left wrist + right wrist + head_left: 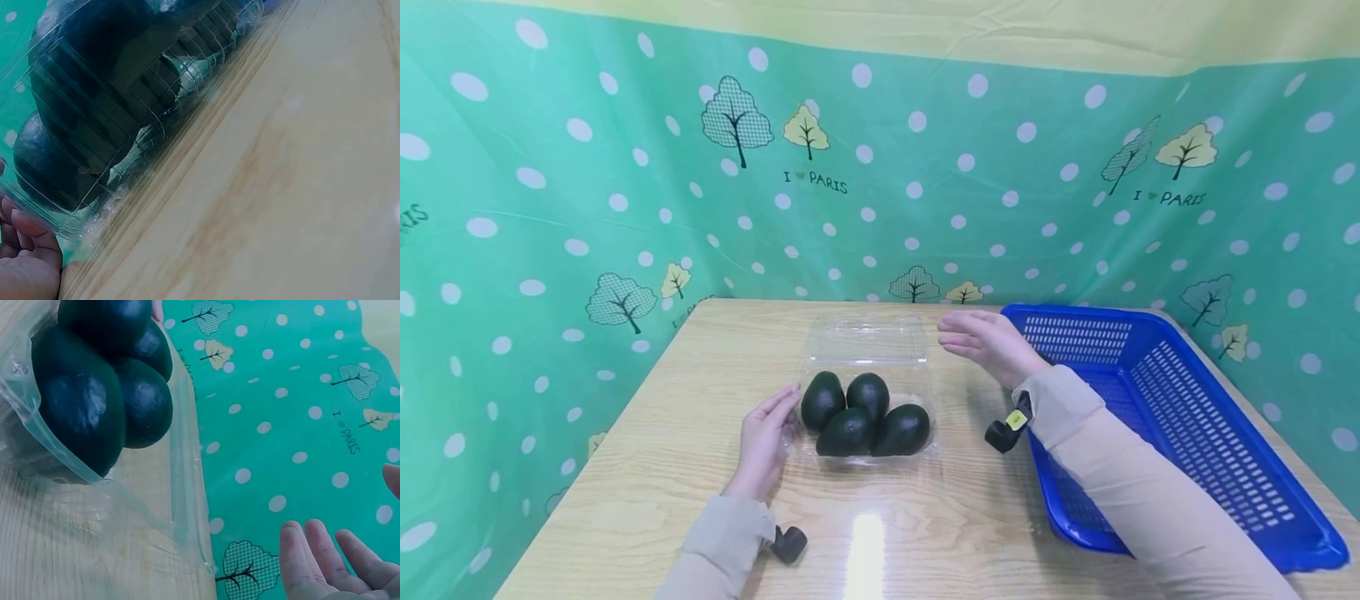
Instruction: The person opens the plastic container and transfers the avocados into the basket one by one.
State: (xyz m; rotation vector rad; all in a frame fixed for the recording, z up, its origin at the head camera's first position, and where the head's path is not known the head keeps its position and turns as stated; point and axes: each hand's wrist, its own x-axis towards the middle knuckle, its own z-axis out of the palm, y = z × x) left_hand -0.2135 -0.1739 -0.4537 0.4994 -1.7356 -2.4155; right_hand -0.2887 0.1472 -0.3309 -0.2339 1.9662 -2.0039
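Note:
Several dark green avocados [846,431] lie together in a clear plastic clamshell box [934,450], whose hinged lid [868,340] stands open toward the back. My left hand [765,437] is at the box's left side, its fingertips right at the plastic edge. In the left wrist view, its bent fingers [37,234] show beside the box's corner. My right hand [988,340] is raised to the right of the lid, holding nothing. The right wrist view shows its fingers [334,562] loosely extended and spread, apart from the avocados [81,400].
A large blue plastic basket [1232,417] with slotted walls stands on the right of the wooden table [647,467], under and beyond my right forearm. A green dotted cloth [880,167] hangs behind the table and along its sides.

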